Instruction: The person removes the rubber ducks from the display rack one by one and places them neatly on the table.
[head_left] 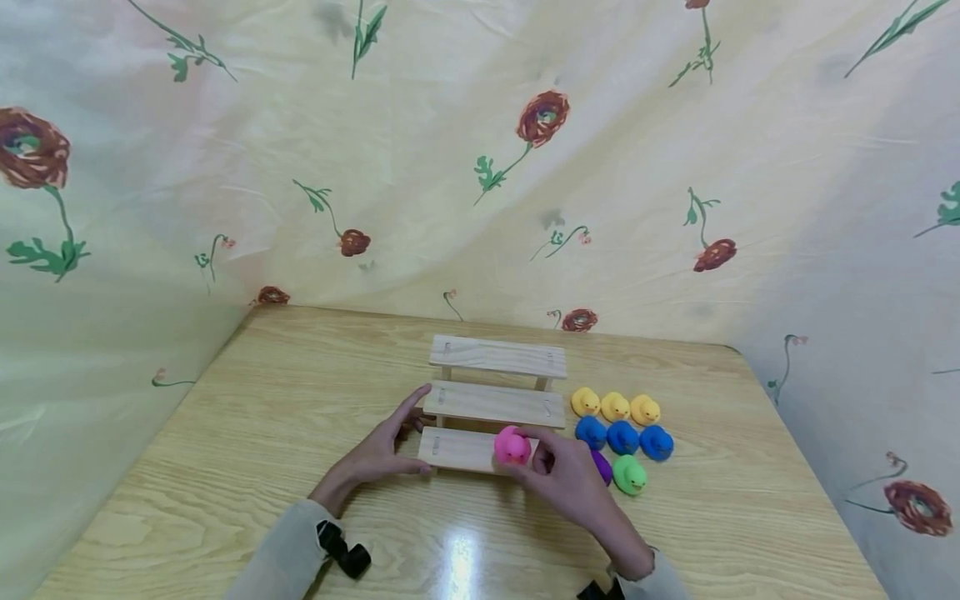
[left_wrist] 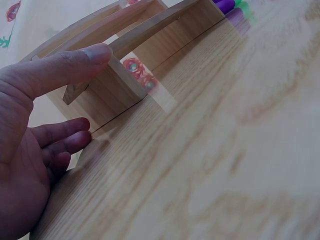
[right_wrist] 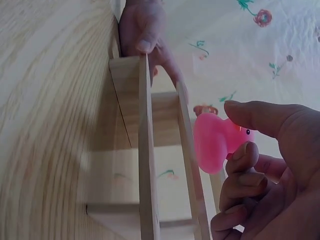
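My right hand [head_left: 566,477] pinches a pink rubber duck [head_left: 512,446] between thumb and fingers. In the head view the duck overlaps the lowest board of a three-step wooden stand [head_left: 465,450]. The right wrist view shows the pink duck [right_wrist: 212,142] held above the stand's boards. My left hand [head_left: 378,452] is spread at the stand's left end, the thumb at the lowest board's front corner and the index finger reaching to the middle board. Seen from the left wrist, the thumb [left_wrist: 75,65] touches the board's end while other fingers bend loosely beside the side panel.
Right of the stand lie three yellow ducks [head_left: 616,407], with three blue ducks [head_left: 622,437] in front of them. Nearer still are a green duck [head_left: 629,475] and a purple one [head_left: 602,468], partly behind my right hand. Floral cloth [head_left: 420,167] hangs behind the wooden table [head_left: 300,358].
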